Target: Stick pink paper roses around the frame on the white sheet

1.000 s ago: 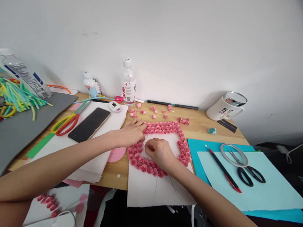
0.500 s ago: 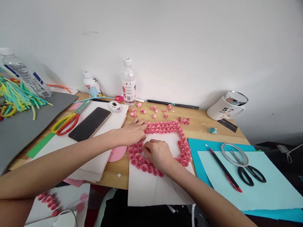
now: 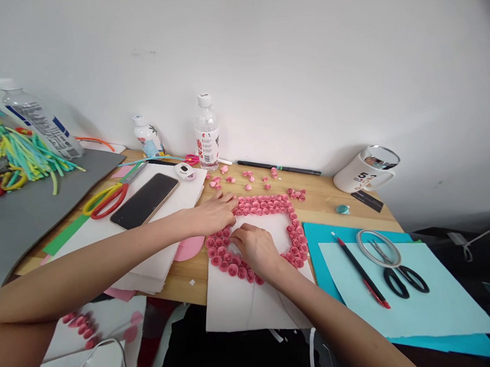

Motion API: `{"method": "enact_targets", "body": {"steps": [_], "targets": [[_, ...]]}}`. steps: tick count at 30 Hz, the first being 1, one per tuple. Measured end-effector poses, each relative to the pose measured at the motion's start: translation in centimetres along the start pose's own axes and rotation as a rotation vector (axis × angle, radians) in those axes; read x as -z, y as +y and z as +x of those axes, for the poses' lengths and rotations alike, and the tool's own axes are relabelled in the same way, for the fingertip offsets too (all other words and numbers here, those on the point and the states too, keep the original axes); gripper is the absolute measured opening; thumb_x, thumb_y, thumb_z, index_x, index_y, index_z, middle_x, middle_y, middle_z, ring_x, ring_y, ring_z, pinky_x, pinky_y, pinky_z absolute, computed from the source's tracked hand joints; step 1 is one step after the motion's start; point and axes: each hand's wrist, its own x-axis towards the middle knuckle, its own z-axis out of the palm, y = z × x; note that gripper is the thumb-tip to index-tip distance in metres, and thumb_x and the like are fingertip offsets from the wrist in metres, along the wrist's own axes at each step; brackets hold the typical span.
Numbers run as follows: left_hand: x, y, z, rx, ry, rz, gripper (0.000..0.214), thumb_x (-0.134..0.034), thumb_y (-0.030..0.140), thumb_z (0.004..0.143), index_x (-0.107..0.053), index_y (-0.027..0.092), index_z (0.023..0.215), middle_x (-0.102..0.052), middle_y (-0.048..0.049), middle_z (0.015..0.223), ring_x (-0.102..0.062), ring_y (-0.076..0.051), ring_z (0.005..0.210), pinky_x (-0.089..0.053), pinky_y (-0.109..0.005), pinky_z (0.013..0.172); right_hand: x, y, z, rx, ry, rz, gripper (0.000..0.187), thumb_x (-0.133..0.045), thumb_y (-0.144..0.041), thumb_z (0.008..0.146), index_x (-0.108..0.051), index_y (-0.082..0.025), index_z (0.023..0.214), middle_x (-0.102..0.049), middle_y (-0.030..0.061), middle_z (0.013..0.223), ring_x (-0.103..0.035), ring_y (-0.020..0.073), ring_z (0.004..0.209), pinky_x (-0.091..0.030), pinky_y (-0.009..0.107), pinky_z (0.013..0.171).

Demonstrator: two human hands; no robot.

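A white sheet [image 3: 249, 306] lies at the table's front edge with a square frame of small pink paper roses [image 3: 265, 205] on it. My left hand [image 3: 211, 212] rests flat on the frame's upper left corner, fingers stretched out over the roses. My right hand [image 3: 256, 248] is curled over the lower left side of the frame, its fingertips pinched together down at the roses; what they grip is hidden. Loose pink roses [image 3: 248, 178] lie scattered behind the frame.
A black phone [image 3: 145, 200] lies on white sheets beside yellow and red scissors [image 3: 104, 199]. Two bottles [image 3: 207, 132] stand by the wall. At right are a white mug [image 3: 365, 174], light blue paper [image 3: 413, 290], a red pencil [image 3: 363, 278], a tape ring [image 3: 378, 248] and black scissors [image 3: 405, 279].
My right hand has slid slightly left and down toward the frame's left side. My left hand has stayed in place.
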Motion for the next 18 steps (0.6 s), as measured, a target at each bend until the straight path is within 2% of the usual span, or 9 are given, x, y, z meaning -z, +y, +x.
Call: {"method": "enact_targets", "body": {"steps": [6, 11, 14, 18], "targets": [[0.0, 0.2, -0.2, 0.008, 0.032, -0.009, 0.022, -0.053, 0.002, 0.074, -0.062, 0.015, 0.059, -0.051, -0.0077, 0.081, -0.041, -0.022, 0.089, -0.027, -0.035, 0.071, 0.2, 0.2, -0.7, 0.063, -0.007, 0.042, 0.027, -0.049, -0.015, 0.089, -0.069, -0.02, 0.071, -0.059, 0.0046, 0.076, -0.054, 0.014, 0.066, -0.033, 0.024, 0.054], [-0.2, 0.4, -0.2, 0.016, -0.003, -0.003, 0.019, -0.056, 0.001, 0.07, -0.062, 0.015, 0.059, -0.051, -0.0078, 0.081, -0.042, -0.023, 0.09, -0.027, -0.035, 0.071, 0.6, 0.9, -1.6, 0.209, -0.055, 0.117, 0.031, -0.05, 0.003, 0.076, -0.073, -0.018, 0.077, -0.06, 0.0076, 0.086, -0.055, 0.0159, 0.08, -0.04, 0.023, 0.062], [-0.3, 0.7, -0.1, 0.028, -0.019, -0.003, 0.016, -0.057, 0.0, 0.067, -0.062, 0.014, 0.061, -0.052, -0.0091, 0.085, -0.042, -0.024, 0.09, -0.028, -0.035, 0.071, 1.1, 1.8, -1.7, 0.283, -0.11, 0.151, 0.039, -0.047, 0.01, 0.07, -0.073, -0.018, 0.077, -0.059, 0.0066, 0.089, -0.055, 0.0148, 0.08, -0.04, 0.023, 0.066], [-0.5, 1.0, -0.3, 0.029, -0.008, 0.0, 0.012, -0.057, 0.003, 0.07, -0.061, 0.014, 0.065, -0.053, -0.01, 0.088, -0.042, -0.024, 0.091, -0.03, -0.035, 0.072, 2.0, 2.7, -1.4, 0.42, -0.178, 0.117, 0.038, -0.047, 0.008, 0.072, -0.073, -0.019, 0.08, -0.057, 0.0056, 0.091, -0.051, 0.0143, 0.076, -0.037, 0.024, 0.064]]}}
